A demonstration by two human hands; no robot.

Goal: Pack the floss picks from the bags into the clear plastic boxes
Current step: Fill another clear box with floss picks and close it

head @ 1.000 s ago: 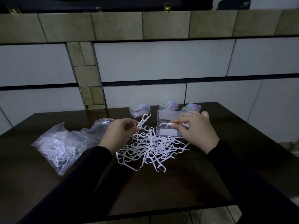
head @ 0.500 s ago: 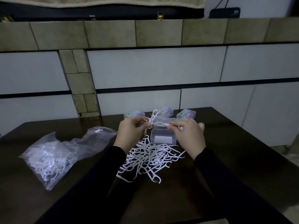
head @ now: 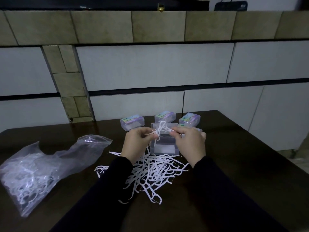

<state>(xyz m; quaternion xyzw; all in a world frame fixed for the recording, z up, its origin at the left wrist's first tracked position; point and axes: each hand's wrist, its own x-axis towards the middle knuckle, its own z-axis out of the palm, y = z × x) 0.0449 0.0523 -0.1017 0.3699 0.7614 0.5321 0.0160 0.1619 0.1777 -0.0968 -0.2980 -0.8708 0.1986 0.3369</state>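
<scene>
A loose pile of white floss picks [head: 153, 171] lies on the dark table in front of me. Just beyond it stands an open clear plastic box [head: 164, 147] with its lid tipped back. My left hand [head: 137, 144] and my right hand [head: 190, 143] are raised over the box, and each pinches a few floss picks [head: 161, 128] bunched between them. A clear plastic bag [head: 41, 168] with many more picks lies at the left.
Three closed clear boxes with colourful labels stand in a row behind the open one: one box [head: 132, 122] at the left, another [head: 165, 116] in the middle, a third [head: 189, 119] at the right. A tiled wall rises behind the dark table [head: 234, 164].
Both hands have lifted from the pile and come together over the open box, holding a small bunch of picks. The camera has tilted up slightly.
</scene>
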